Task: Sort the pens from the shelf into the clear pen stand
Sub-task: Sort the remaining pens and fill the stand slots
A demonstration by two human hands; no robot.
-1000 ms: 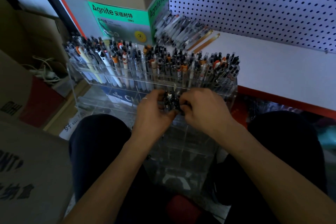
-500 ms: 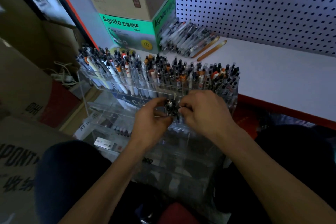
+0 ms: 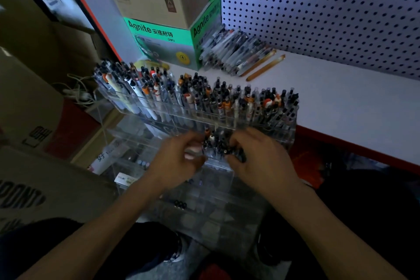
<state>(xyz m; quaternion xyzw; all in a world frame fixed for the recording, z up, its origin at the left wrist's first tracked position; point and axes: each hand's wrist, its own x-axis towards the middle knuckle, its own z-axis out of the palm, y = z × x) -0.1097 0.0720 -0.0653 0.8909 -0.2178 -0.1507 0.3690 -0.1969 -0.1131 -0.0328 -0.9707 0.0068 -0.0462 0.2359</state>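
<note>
Both hands meet at a small bunch of pens point(image 3: 216, 143) between them: left hand point(image 3: 179, 161) loosely curled beside it, right hand point(image 3: 256, 159) closed around it, over the clear pen stand point(image 3: 204, 188).

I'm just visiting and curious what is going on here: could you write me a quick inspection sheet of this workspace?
Surface: white shelf, mostly bare on the right.
Job's things: clear pen stand, back row packed with upright pens; loose pen pile on the shelf by the green box.
Clutter: brown carton stacked on the green box.
Hands: left hand and right hand together on a small pen bunch at the second row; grip blurred.
Cables: white cords far left.
Surroundings: pegboard, cardboard boxes.
</note>
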